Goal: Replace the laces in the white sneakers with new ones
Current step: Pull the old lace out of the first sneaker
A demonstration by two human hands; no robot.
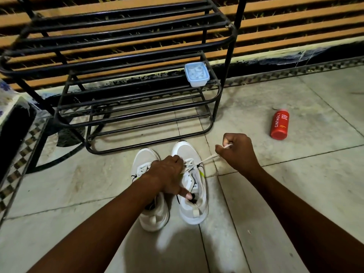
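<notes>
Two white sneakers stand side by side on the floor, toes pointing away from me: the left sneaker and the right sneaker. My left hand grips the right sneaker across its tongue, with the thumb at the collar opening. My right hand is curled round a white lace and holds it taut out to the right of that sneaker's eyelets. The left sneaker is partly hidden under my left forearm.
A black metal shoe rack stands just beyond the sneakers. A small lidded plastic box sits on its lower shelf. A red bottle lies on the tiled floor to the right.
</notes>
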